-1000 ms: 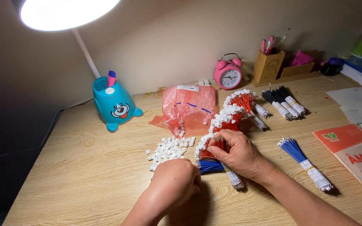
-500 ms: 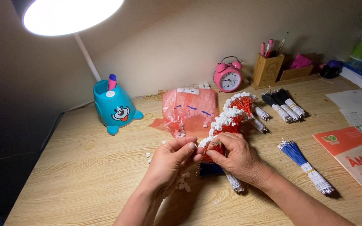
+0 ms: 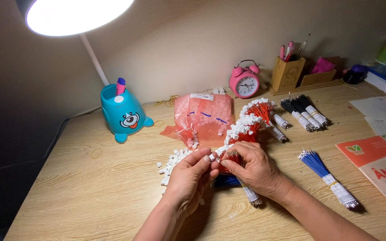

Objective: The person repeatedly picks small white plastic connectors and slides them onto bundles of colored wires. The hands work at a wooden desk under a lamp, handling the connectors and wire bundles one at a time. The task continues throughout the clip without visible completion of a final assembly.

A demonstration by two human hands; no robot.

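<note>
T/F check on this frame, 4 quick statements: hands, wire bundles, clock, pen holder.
1. Both the left hand and the right hand meet at the red wire bundle. True.
2. The alarm clock is blue. False: it is pink.
3. A blue wire bundle lies on the desk to the right of the hands. True.
4. The blue animal-shaped pen holder lies tipped over. False: it stands upright.

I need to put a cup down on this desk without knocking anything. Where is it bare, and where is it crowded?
Bare wood lies in front of the blue pen holder, left of the white connector pile. Crowded: the middle, around the left hand, right hand, red wire bundle; papers fill the right.
</note>
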